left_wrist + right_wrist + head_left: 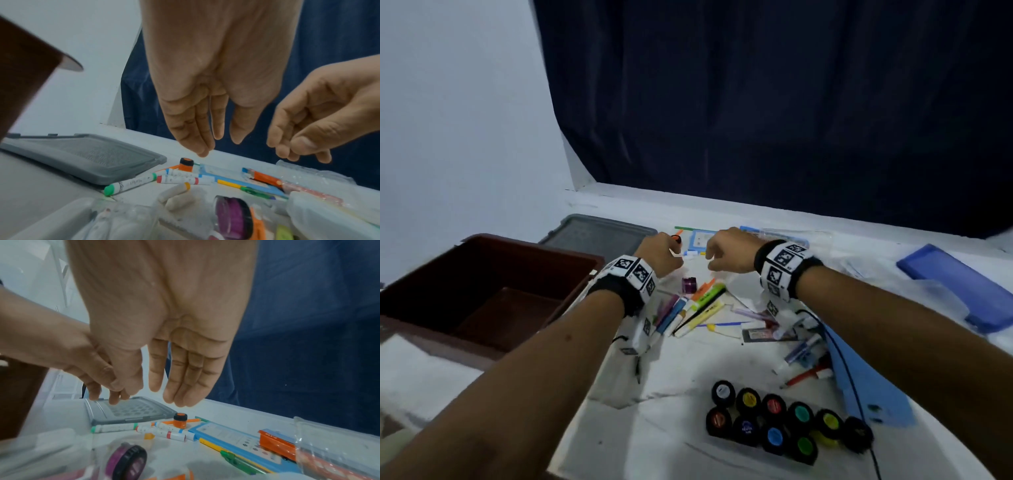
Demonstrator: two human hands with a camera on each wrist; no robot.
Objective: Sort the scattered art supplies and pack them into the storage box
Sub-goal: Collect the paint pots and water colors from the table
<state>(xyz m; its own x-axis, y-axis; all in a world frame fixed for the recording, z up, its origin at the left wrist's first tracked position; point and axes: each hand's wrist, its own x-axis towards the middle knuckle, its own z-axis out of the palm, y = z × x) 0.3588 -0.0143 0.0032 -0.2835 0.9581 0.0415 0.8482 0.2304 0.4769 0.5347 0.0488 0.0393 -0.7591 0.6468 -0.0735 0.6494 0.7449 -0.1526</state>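
Observation:
Both hands hover side by side over the far part of the table, holding nothing. My left hand (677,255) (220,146) points its straight fingers down above a small orange paint pot (677,238) (186,164) and a few white markers (180,178) (162,430). My right hand (709,258) (164,395) hangs just to its right, fingers relaxed, over a blue card (702,240) (226,434). The brown storage box (517,245) stands open at the left. A purple tape roll (690,284) (127,462) lies under the wrists.
A grey lid (599,234) (92,155) lies behind the box. Highlighters and pens (698,305) are scattered mid-table. A tray of several black paint pots (784,421) sits near me. A blue folder (962,284) lies far right, a blue sheet (866,387) under my right forearm.

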